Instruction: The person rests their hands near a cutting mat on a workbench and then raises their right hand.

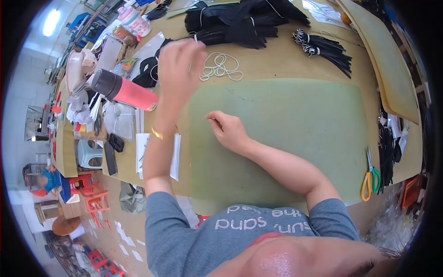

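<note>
My left hand [180, 67] is raised over the far left part of the table, beside black straps [230, 27] and a loose white cord [221, 67]; its fingers are smeared by motion. Over the green mat [286, 111], my right hand [228, 131] is closed, with thumb and forefinger pressed together; whatever they hold, if anything, is too small to name. Left of my left forearm lies a pink bottle with a black lid [127, 92]. White papers [175, 157] show partly beneath that forearm.
Orange- and green-handled scissors [369, 177] lie at the mat's right edge. A tied black bundle [323, 48] is at the far right. A phone [110, 158] and clear plastic bags [118, 121] lie on the left. A curved yellowish sheet [383, 60] borders the right side.
</note>
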{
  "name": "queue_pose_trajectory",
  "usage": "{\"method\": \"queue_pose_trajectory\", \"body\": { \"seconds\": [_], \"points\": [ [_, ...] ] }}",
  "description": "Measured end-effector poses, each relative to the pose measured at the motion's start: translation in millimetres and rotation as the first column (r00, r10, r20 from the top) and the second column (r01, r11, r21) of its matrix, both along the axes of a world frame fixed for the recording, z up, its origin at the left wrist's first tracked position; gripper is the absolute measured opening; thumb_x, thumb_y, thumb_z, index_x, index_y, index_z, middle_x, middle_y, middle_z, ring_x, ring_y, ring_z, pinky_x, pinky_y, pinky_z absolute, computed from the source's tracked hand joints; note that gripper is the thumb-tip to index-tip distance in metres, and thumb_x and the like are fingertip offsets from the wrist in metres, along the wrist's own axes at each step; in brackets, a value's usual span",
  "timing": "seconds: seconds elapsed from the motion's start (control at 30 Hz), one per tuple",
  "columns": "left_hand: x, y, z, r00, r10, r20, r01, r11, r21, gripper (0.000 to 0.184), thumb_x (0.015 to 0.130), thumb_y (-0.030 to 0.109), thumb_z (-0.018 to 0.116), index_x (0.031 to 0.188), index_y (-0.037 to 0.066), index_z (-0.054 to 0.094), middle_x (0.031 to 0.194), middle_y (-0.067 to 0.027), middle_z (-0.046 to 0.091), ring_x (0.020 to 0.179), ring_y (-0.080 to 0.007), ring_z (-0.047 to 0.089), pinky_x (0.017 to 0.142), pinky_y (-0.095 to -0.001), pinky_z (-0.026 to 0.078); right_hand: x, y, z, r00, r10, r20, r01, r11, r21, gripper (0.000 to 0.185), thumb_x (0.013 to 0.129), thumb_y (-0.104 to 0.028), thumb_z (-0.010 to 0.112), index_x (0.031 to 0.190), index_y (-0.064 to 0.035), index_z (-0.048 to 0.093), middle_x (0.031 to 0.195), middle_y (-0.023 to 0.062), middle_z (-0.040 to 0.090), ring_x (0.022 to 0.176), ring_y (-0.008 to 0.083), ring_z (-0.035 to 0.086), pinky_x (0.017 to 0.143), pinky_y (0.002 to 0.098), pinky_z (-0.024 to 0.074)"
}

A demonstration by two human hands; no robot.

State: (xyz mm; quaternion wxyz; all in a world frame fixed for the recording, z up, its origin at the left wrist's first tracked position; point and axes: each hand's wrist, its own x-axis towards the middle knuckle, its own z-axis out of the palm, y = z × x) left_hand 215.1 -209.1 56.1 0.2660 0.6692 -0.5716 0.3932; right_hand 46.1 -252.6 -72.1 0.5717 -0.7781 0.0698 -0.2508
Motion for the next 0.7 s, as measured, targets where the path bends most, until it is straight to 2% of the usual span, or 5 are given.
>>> {"method": "queue_pose_trajectory", "body": {
  "seconds": [0.17,0.33,0.47,0.57,0.7],
  "points": [
    [174.0,28.6,-76.1,0.736,0.677,0.004,-0.596,0.646,0.477,0.039,0.089,0.014,0.064,0.128,0.010,0.064,0.121,-0.0122,0.067,0.115,-0.0340,0.062,0.100,-0.0460,0.049,0.1,-2.9,0.9,1.000,0.016,-0.016,-0.016,1.000,-0.016,0.011,0.094,-0.007,0.061,0.102,-0.0030,0.066,0.079,0.0173,0.069,0.073,0.0360,0.068,0.065,0.0441,0.0530],
    [215.6,26.9,-70.0,0.471,0.880,-0.054,-0.498,0.317,0.807,0.053,0.087,0.019,0.059,0.140,0.012,0.055,0.140,-0.0156,0.060,0.132,-0.0372,0.055,0.108,-0.0563,0.043,1.3,-1.7,-6.6,0.999,0.000,0.034,0.001,1.000,-0.025,0.010,0.095,-0.005,0.063,0.104,-0.0020,0.066,0.077,0.0140,0.066,0.061,0.0236,0.061,0.059,0.0349,0.0488],
    [231.4,31.5,-68.8,0.510,0.856,-0.089,-0.393,0.324,0.861,0.061,0.085,0.020,0.062,0.145,0.021,0.053,0.144,-0.0126,0.059,0.135,-0.0350,0.053,0.109,-0.0562,0.042,2.8,0.8,-9.5,0.997,-0.013,0.082,0.015,0.999,-0.029,0.010,0.094,-0.004,0.063,0.104,-0.0019,0.066,0.077,0.0137,0.066,0.060,0.0231,0.060,0.059,0.0346,0.0485],
    [259.9,41.6,-74.9,0.575,0.817,-0.044,-0.538,0.417,0.733,0.062,0.084,0.021,0.064,0.145,0.019,0.052,0.140,-0.0141,0.062,0.131,-0.0347,0.057,0.108,-0.0535,0.044,2.8,-0.3,-6.5,0.997,-0.016,0.073,0.018,0.999,-0.031,0.010,0.094,-0.004,0.063,0.104,-0.0018,0.066,0.077,0.0135,0.066,0.060,0.0226,0.060,0.059,0.0344,0.0485],
    [244.0,29.9,-30.5,0.493,0.606,-0.625,-0.619,0.749,0.238,0.054,0.087,0.023,0.063,0.138,0.008,0.053,0.124,-0.0205,0.068,0.117,-0.0358,0.065,0.101,-0.0454,0.048,3.0,0.4,-6.8,0.998,-0.012,0.069,0.014,1.000,-0.022,0.010,0.094,-0.004,0.063,0.103,-0.0017,0.066,0.076,0.0134,0.066,0.060,0.0222,0.060,0.058,0.0341,0.0482]
  ]
}}
